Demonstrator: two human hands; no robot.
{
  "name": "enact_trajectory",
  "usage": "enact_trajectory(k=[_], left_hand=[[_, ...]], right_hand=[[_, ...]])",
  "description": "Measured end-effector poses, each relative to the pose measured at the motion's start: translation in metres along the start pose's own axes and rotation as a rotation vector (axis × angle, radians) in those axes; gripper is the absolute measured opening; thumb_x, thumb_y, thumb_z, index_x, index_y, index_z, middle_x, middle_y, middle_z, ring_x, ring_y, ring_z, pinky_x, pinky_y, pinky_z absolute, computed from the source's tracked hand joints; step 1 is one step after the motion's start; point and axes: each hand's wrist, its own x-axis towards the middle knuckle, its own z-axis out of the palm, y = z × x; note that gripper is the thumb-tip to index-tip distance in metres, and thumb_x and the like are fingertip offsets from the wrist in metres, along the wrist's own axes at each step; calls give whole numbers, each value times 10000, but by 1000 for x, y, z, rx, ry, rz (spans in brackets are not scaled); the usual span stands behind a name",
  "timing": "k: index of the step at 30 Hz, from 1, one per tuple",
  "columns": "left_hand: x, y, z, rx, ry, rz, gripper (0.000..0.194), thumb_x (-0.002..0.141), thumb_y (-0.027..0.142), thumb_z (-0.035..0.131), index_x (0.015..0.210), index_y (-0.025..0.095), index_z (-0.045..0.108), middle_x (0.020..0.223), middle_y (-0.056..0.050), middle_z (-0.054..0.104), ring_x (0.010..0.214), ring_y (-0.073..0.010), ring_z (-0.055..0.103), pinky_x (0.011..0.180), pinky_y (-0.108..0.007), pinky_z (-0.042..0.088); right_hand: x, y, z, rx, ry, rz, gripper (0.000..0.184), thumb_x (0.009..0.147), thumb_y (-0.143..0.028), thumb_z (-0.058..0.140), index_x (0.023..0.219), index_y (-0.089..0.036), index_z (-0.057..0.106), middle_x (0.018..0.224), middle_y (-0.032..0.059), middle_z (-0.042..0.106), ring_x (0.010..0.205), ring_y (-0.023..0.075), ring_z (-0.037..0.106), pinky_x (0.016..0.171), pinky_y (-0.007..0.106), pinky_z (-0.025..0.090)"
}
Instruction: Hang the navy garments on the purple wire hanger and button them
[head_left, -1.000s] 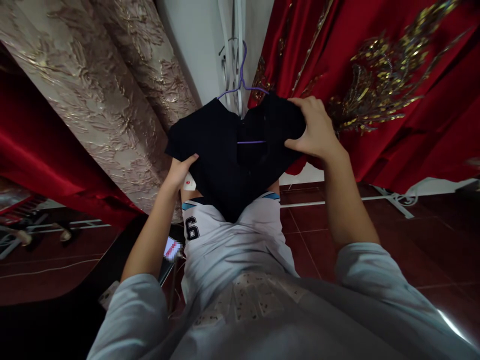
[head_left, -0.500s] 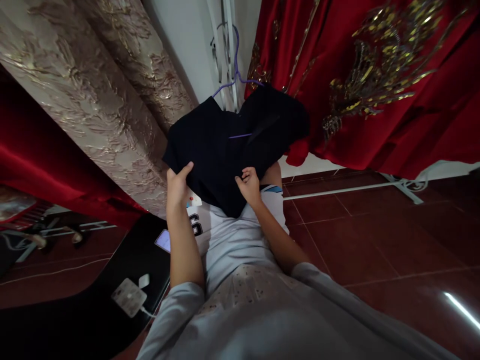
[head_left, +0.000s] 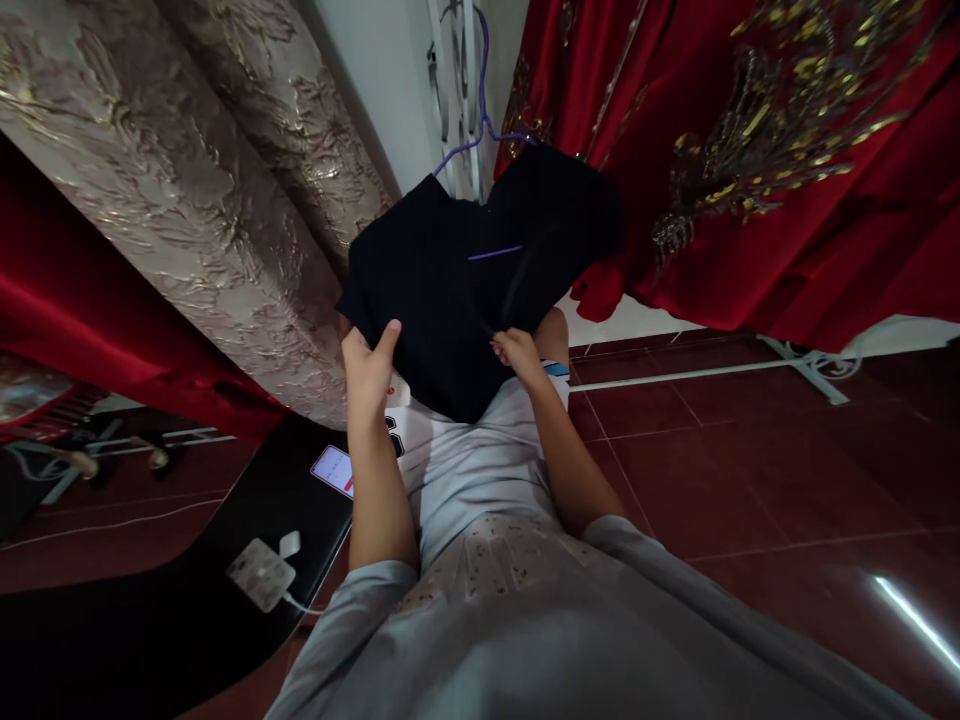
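Observation:
A black garment [head_left: 472, 270] hangs on a purple hanger [head_left: 484, 125] in front of me. My left hand [head_left: 369, 365] grips its lower left edge, thumb on top of the cloth. My right hand [head_left: 516, 348] pinches the fabric near the lower middle, fingers closed on it. The hanger's purple bar shows through the neck opening. Below the garment my white shorts [head_left: 465, 460] with a dark number are visible.
A beige embossed curtain [head_left: 195, 190] hangs at the left, a red gold-embroidered cloth [head_left: 757, 170] at the right. A lit phone [head_left: 334, 470] and a white power strip [head_left: 261, 574] lie on a black surface [head_left: 150, 620]. White rack legs [head_left: 795, 365] rest on the red tiled floor.
My right hand left the garment's top right shoulder and came down to its lower middle, where it now pinches the cloth. My left hand kept its hold at the lower left.

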Motion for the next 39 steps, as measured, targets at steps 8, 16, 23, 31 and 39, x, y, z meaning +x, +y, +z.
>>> enact_trajectory(k=[8, 16, 23, 31, 39], left_hand=[[-10, -21, 24, 132, -98, 64, 357, 848, 102, 669, 1192, 179, 612, 1143, -92, 680, 1058, -221, 682, 1018, -376, 535], [-48, -36, 76, 150, -371, 7, 220, 834, 18, 602, 985, 178, 606, 944, -55, 716, 880, -191, 723, 882, -324, 577], [-56, -39, 94, 106, -298, 43, 162, 851, 37, 590, 898, 190, 564, 876, -36, 698, 870, -192, 709, 886, -318, 569], [-59, -47, 94, 145, -221, 71, 56, 921, 144, 604, 963, 180, 599, 892, -55, 667, 857, -194, 673, 820, -290, 553], [-55, -40, 90, 144, -157, 144, 108, 926, 151, 579, 966, 175, 676, 930, -80, 676, 859, -213, 676, 784, -302, 564]], right_hand=[[-32, -17, 2, -1, -222, -125, 280, 795, -387, 666, 702, -123, 654, 520, -34, 477, 499, 74, 420, 515, 208, 308], [-35, -19, 15, -56, -140, -43, 194, 853, -215, 484, 670, -170, 529, 545, -8, 533, 502, 99, 493, 513, 221, 370], [-34, -21, 1, -164, -102, -156, 165, 881, -229, 537, 728, -198, 481, 566, -27, 542, 546, 115, 521, 540, 239, 369], [-35, -22, 2, -288, -76, -190, 398, 969, -420, 581, 660, -194, 473, 551, -7, 530, 542, 118, 496, 551, 244, 340], [-45, -28, 5, -130, -252, -185, 147, 972, -266, 509, 844, -195, 494, 614, -20, 603, 542, 115, 556, 552, 228, 405]])
